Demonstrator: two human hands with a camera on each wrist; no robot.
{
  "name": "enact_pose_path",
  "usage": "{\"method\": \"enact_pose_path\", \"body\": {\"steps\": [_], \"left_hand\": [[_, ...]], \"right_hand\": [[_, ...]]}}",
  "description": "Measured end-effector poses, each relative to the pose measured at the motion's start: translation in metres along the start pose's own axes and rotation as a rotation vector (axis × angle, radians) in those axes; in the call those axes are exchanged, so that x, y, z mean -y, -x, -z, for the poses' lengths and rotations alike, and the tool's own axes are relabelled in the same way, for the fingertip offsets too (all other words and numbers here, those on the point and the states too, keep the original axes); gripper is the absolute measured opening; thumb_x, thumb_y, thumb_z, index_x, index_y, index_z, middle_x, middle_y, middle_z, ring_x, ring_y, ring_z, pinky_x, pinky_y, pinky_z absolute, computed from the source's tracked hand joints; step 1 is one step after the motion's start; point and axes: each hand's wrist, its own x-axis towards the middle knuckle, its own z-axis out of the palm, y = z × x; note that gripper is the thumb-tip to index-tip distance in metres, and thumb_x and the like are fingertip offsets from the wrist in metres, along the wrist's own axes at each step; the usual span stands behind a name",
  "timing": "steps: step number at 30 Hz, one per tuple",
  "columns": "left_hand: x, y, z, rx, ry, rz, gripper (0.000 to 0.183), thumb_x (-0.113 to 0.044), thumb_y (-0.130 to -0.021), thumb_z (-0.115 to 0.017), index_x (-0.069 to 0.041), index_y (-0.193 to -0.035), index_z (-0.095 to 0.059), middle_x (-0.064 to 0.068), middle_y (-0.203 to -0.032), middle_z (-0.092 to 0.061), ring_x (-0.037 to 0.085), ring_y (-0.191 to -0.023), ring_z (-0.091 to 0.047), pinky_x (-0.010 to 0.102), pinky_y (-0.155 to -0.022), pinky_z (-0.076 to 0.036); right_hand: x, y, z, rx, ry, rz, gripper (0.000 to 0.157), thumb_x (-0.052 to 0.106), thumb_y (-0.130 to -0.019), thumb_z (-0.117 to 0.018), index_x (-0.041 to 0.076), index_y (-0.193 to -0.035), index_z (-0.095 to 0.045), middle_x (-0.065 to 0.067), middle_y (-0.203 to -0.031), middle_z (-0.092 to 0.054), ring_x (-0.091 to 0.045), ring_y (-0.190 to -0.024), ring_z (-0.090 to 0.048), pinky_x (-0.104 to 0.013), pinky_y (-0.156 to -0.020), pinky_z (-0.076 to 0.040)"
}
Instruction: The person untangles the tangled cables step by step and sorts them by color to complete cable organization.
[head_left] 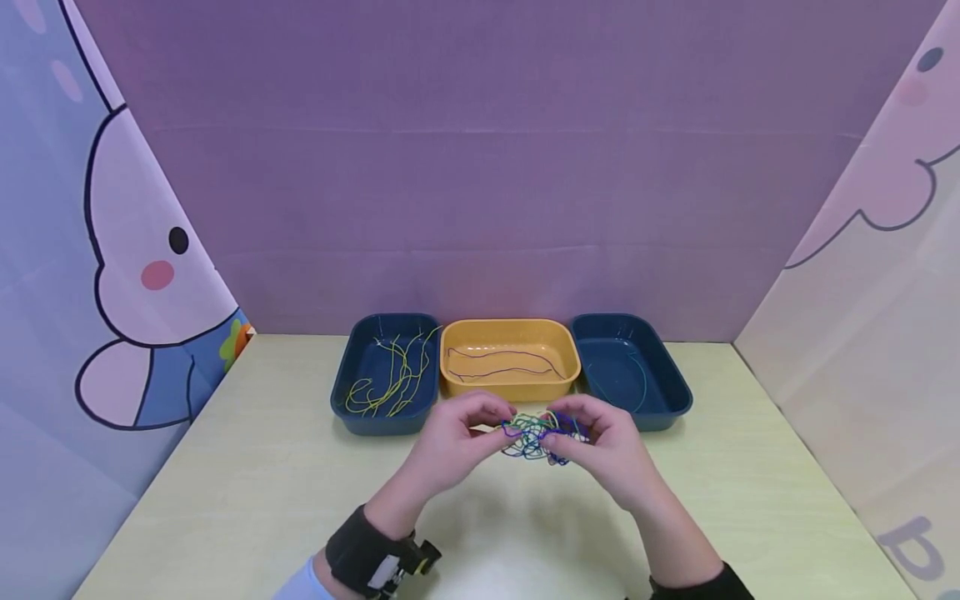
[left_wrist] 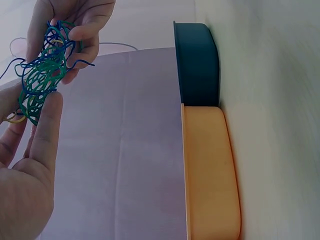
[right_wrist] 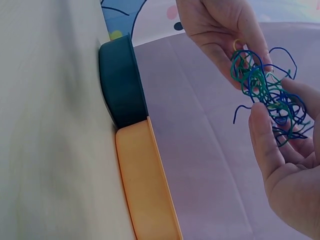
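Observation:
A tangled bundle of thin strings [head_left: 534,435], green and blue with a little yellow, hangs above the table between both hands. My left hand [head_left: 463,435] pinches the bundle's left end between thumb and fingers. At the other end my right hand [head_left: 603,446] grips it the same way. In the left wrist view the tangle [left_wrist: 44,75] shows loose blue ends sticking out and a yellow loop near the left fingers. The right wrist view shows the same tangle [right_wrist: 267,90], with the right thumb and fingers around its lower part.
Behind the hands stand three trays in a row. The left blue tray [head_left: 345,392] holds several yellow strings [head_left: 397,379]; the yellow tray [head_left: 510,390] holds purple-looking string [head_left: 517,353]; the right blue tray [head_left: 675,392] holds a thin blue-green string [head_left: 643,387]. A purple backdrop [head_left: 480,183] rises behind.

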Motion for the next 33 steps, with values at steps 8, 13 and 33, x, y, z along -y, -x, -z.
{"method": "enact_pose_path", "body": {"steps": [8, 13, 33], "left_hand": [[-0.001, -0.001, 0.014, -0.079, -0.033, 0.044, 0.014, -0.014, -0.084, -0.075, -0.016, -0.095, -0.068, 0.0, -0.099, -0.066, 0.016, -0.087, -0.064, 0.034, -0.07, -0.058], [0.0, -0.001, 0.016, -0.109, -0.003, 0.078, 0.012, -0.014, -0.085, -0.074, -0.015, -0.095, -0.068, 0.002, -0.102, -0.064, 0.018, -0.087, -0.064, 0.035, -0.068, -0.058], [-0.022, 0.001, 0.005, 0.117, 0.05, 0.165, 0.047, -0.009, -0.094, -0.061, -0.011, -0.138, -0.047, 0.009, -0.131, -0.051, 0.02, -0.102, -0.058, 0.033, -0.08, -0.055]], "right_hand": [[0.003, 0.0, 0.007, 0.008, -0.092, 0.038, 0.04, 0.004, -0.084, -0.073, -0.003, -0.12, -0.055, -0.019, -0.111, -0.063, -0.035, -0.094, -0.061, -0.041, -0.072, -0.057], [0.002, 0.0, 0.007, 0.029, -0.103, 0.033, 0.04, 0.003, -0.083, -0.074, -0.001, -0.119, -0.057, -0.019, -0.112, -0.063, -0.036, -0.091, -0.061, -0.044, -0.071, -0.057], [0.013, 0.001, -0.011, -0.063, -0.035, -0.007, 0.029, -0.001, -0.081, -0.074, -0.003, -0.108, -0.064, -0.021, -0.1, -0.065, -0.034, -0.085, -0.063, -0.033, -0.072, -0.057]]}}
